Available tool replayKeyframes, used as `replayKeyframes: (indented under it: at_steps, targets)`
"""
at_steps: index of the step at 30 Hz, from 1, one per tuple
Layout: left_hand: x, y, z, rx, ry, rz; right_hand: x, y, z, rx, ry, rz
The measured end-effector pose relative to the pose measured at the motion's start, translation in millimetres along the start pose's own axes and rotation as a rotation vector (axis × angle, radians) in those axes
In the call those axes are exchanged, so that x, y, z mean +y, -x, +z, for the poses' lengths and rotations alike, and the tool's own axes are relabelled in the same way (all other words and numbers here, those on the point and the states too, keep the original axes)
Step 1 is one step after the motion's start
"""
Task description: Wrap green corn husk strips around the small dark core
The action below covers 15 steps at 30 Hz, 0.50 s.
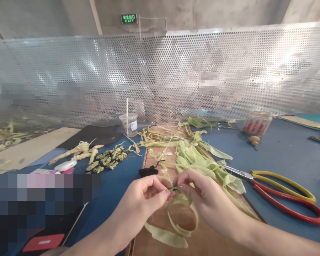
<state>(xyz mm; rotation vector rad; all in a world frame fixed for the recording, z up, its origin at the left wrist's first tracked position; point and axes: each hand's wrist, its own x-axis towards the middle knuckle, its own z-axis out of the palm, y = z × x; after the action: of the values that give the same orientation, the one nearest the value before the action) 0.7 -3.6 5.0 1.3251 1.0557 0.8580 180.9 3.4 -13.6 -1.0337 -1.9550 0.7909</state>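
Note:
Both hands meet over the brown board, fingertips pinched together. My left hand and my right hand grip a small green piece between them, partly hidden by the fingers. From it hangs a pale green husk strip that curls in a loop, and another strip lies on the board beneath. Behind the hands a pile of pale green husks spreads over the board. A black spool or bundle of thread sits just beyond my left hand.
Scissors with yellow and red handles lie at right. A jar and a plastic cup stand farther back. Small braided pieces, twisted husk forms and a white oval object are at left. A perforated metal screen crosses behind.

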Motion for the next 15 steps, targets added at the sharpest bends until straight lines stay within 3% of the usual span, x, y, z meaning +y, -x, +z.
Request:
replayKeyframes:
  at_steps: [6,11,15]
  targets:
    - [0.8,0.2,-1.2,0.003,-0.031,0.013,0.6,-2.4,0.1,0.019,0.04,-0.038]
    - [1.7,-1.2,1.6,0.11,-0.055,0.01,5.0,-1.4,1.3,0.116,0.191,-0.199]
    - [0.7,-1.7,3.2,0.152,-0.059,0.036,4.3,-0.4,2.5,0.099,0.231,-0.216]
